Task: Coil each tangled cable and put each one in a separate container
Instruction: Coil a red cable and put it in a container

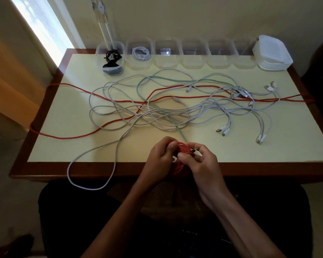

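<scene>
- Far left, I see the red cable looping off the table edge.
- My left hand grips the red coil at the near edge.
- My right hand pinches its dark plug.
- Behind, white cables lie tangled.

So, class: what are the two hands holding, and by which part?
Both grip the red cable: the left hand holds its wound coil, and the right hand pinches the dark plug end.
</scene>
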The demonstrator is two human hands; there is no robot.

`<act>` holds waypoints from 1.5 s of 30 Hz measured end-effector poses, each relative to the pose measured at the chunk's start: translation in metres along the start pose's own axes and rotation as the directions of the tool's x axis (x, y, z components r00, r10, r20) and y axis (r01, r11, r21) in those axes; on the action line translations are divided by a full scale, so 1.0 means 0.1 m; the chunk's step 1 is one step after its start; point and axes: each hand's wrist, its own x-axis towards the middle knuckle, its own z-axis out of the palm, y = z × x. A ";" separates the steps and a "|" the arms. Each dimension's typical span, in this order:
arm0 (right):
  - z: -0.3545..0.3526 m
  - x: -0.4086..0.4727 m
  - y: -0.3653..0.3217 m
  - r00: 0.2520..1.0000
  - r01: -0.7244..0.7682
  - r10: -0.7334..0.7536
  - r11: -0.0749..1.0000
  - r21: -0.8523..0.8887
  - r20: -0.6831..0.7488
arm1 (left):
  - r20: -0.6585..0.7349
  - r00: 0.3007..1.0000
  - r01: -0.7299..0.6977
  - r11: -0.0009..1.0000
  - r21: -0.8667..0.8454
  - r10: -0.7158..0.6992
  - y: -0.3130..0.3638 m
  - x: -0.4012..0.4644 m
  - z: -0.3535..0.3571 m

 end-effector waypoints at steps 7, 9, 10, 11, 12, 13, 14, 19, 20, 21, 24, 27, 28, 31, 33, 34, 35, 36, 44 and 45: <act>-0.07 0.04 -0.06 0.974 -0.187 0.120 0.903 0.388 0.191 | -0.152 0.985 -0.098 0.989 -0.108 0.081 -0.08 -0.02 0.05; -0.07 0.05 -0.06 0.985 -0.142 0.091 0.914 0.380 0.150 | -0.198 0.975 -0.111 0.993 -0.045 0.100 -0.12 -0.03 0.04; -0.07 0.07 -0.07 0.989 -0.118 0.075 0.918 0.378 0.126 | -0.196 0.974 -0.116 0.993 -0.003 0.114 -0.15 -0.05 0.02; -0.08 0.09 -0.07 0.994 -0.090 0.058 0.920 0.381 0.095 | -0.172 0.977 -0.123 0.992 0.041 0.128 -0.19 -0.07 0.00; -0.09 0.10 -0.09 0.997 -0.064 0.042 0.920 0.388 0.065 | -0.128 0.982 -0.128 0.989 0.077 0.137 -0.22 -0.10 -0.03; -0.11 0.12 -0.10 0.999 -0.043 0.031 0.918 0.393 0.037 | -0.069 0.988 -0.128 0.987 0.101 0.136 -0.23 -0.13 -0.06; -0.12 0.13 -0.10 0.999 -0.032 0.028 0.920 0.391 0.016 | -0.013 0.992 -0.119 0.985 0.122 0.122 -0.24 -0.14 -0.08; -0.12 0.14 -0.05 1.000 -0.021 0.022 0.958 0.284 0.000 | 0.144 0.989 -0.045 0.981 0.189 0.018 -0.17 -0.10 -0.20; -0.12 0.15 -0.04 1.000 -0.018 0.019 0.960 0.279 -0.001 | 0.178 0.984 -0.037 0.977 0.208 -0.001 -0.14 -0.09 -0.22; -0.12 0.15 -0.03 1.000 -0.017 0.019 0.962 0.272 -0.005 | 0.198 0.980 -0.028 0.970 0.241 -0.021 -0.11 -0.07 -0.23; -0.09 0.15 0.02 0.998 0.006 0.007 0.977 0.214 -0.060 | 0.127 0.992 -0.071 0.918 0.391 0.023 -0.05 -0.08 -0.17; -0.04 0.15 0.05 0.981 0.074 -0.042 0.984 0.163 -0.187 | -0.009 0.950 -0.216 0.679 0.701 0.312 0.01 -0.12 0.01; -0.03 0.15 0.05 0.972 0.097 -0.061 0.984 0.150 -0.227 | -0.042 0.936 -0.197 0.621 0.759 0.349 0.05 -0.14 0.06; -0.05 0.16 0.00 0.944 0.163 -0.134 0.984 0.071 -0.301 | -0.136 0.926 -0.108 0.592 0.799 0.352 0.17 -0.19 0.13; -0.06 0.16 -0.03 0.929 0.218 -0.205 0.976 0.007 -0.309 | -0.159 0.948 -0.070 0.669 0.740 0.275 0.20 -0.22 0.13; -0.06 0.15 -0.04 0.921 0.245 -0.238 0.969 -0.017 -0.309 | -0.179 0.961 -0.039 0.744 0.667 0.210 0.21 -0.23 0.12; -0.06 0.15 -0.04 0.910 0.276 -0.275 0.960 -0.039 -0.309 | -0.201 0.970 -0.007 0.836 0.548 0.140 0.22 -0.24 0.12; -0.05 0.13 -0.04 0.897 0.309 -0.314 0.949 -0.065 -0.310 | -0.229 0.971 0.022 0.926 0.376 0.070 0.24 -0.26 0.12; 0.09 0.08 0.05 0.861 0.417 -0.443 0.896 -0.154 -0.248 | -0.104 0.858 0.079 0.330 -0.941 -0.502 0.37 -0.13 -0.05; 0.08 0.09 0.04 0.861 0.412 -0.435 0.901 -0.139 -0.263 | -0.074 0.858 0.118 0.335 -0.935 -0.509 0.35 -0.14 -0.07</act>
